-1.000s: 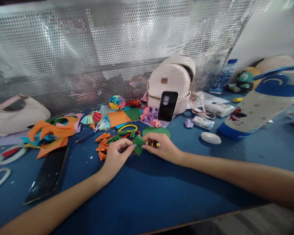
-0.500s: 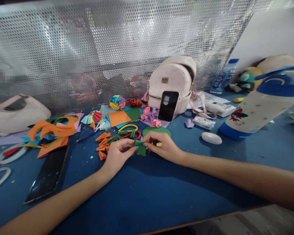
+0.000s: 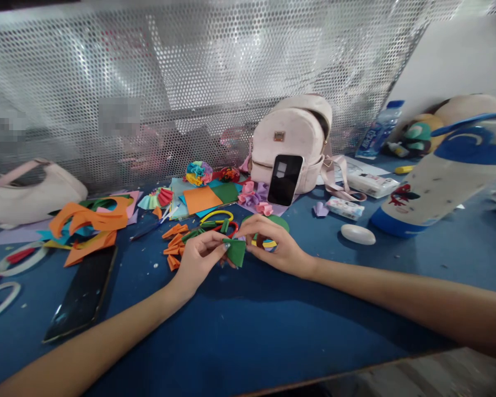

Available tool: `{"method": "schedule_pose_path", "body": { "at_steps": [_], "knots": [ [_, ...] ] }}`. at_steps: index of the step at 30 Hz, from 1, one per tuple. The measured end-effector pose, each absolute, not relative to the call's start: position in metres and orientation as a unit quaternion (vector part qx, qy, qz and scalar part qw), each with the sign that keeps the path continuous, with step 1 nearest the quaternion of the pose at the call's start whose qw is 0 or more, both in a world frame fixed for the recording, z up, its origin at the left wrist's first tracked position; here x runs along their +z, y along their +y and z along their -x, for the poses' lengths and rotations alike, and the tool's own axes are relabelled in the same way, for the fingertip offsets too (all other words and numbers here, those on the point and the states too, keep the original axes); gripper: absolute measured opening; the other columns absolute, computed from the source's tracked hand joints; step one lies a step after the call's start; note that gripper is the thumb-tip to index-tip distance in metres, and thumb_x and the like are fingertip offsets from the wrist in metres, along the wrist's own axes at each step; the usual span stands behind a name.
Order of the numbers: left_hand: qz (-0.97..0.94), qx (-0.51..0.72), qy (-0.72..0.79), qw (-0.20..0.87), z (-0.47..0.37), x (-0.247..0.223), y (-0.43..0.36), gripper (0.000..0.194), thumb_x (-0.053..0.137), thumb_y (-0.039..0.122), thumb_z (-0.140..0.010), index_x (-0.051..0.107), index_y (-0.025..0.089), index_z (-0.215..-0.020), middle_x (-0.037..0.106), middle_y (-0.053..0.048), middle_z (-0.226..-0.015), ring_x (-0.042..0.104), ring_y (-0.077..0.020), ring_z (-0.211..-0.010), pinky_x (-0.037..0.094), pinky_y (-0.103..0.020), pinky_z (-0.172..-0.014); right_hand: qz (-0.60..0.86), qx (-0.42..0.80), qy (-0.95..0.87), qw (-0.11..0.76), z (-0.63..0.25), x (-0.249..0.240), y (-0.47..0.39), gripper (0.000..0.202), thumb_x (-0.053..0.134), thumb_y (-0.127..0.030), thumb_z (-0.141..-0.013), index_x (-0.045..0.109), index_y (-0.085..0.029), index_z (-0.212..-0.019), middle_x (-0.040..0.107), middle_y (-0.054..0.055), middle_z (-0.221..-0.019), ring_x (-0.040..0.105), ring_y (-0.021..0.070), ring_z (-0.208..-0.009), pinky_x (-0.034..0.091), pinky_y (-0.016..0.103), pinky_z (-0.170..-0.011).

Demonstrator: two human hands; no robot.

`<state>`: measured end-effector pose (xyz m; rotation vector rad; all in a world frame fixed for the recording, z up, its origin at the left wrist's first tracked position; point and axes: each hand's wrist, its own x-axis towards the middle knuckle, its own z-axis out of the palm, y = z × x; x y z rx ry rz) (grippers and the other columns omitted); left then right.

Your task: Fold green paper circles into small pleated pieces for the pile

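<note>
Over the blue table [image 3: 264,331], right of the orange paper pieces [image 3: 174,248], pinching the green paper [image 3: 236,253] in the left hand [image 3: 200,260], having loosened the right hand [image 3: 276,242] to a part-open curl beside it, apparently mid-fold.

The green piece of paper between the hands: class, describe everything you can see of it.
The green piece of paper looks plain, roughly four-sided and apparently folded, with a nearly straight upper edge. It is held up over the blue table, pinched at its left side by the left hand. The right hand is close to its upper right corner; contact there is unclear.
</note>
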<state>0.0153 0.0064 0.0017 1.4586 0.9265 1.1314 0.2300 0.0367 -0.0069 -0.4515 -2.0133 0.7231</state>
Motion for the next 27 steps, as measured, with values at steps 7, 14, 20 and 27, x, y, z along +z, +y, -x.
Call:
{"method": "schedule_pose_path", "body": {
  "at_steps": [7, 14, 20, 27],
  "knots": [
    [-0.622, 0.421, 0.375, 0.544, -0.0158, 0.0012, 0.0056, 0.016, 0.068, 0.03, -0.088, 0.06, 0.016, -0.085, 0.076, -0.005, -0.072, 0.073, -0.017, -0.059, 0.047, -0.023, -0.054, 0.183, 0.305, -0.815, 0.457, -0.2309, -0.0092, 0.0416, 0.014, 0.062, -0.032, -0.098, 0.069, -0.02, -0.096, 0.063, 0.007, -0.099, 0.062, 0.016, -0.084, 0.055, 0.028, -0.07],
    [-0.664, 0.416, 0.39, 0.484, -0.0163, -0.0053, 0.0061, 0.021, 0.07, 0.012, -0.079, 0.069, 0.018, -0.098, 0.076, -0.003, -0.091, 0.072, -0.015, -0.079, 0.055, -0.023, -0.072, 0.224, 0.327, -0.823, 0.408, -0.23, -0.0067, 0.0397, 0.026, 0.058, -0.039, -0.1, 0.061, -0.018, -0.086, 0.061, 0.004, -0.086, 0.057, 0.013, -0.072, 0.048, 0.024, -0.064],
    [-0.656, 0.446, 0.41, 0.451, -0.0151, -0.0011, 0.0047, 0.015, 0.065, 0.022, -0.086, 0.078, 0.016, -0.091, 0.076, -0.005, -0.081, 0.066, -0.0134, -0.064, 0.055, -0.023, -0.063, 0.229, 0.312, -0.828, 0.405, -0.2288, -0.0064, 0.0387, 0.018, 0.057, -0.029, -0.099, 0.058, -0.018, -0.084, 0.059, 0.004, -0.085, 0.055, 0.013, -0.072, 0.046, 0.025, -0.065],
    [-0.647, 0.452, 0.45, 0.418, -0.0154, 0.0017, 0.0031, 0.017, 0.07, 0.032, -0.085, 0.082, 0.019, -0.086, 0.078, -0.003, -0.076, 0.066, -0.0138, -0.062, 0.054, -0.022, -0.061, 0.209, 0.292, -0.84, 0.407, -0.2283, -0.0098, 0.0382, 0.015, 0.058, -0.018, -0.095, 0.058, -0.018, -0.08, 0.059, 0.005, -0.089, 0.056, 0.0145, -0.076, 0.047, 0.025, -0.065]
  ]
}}
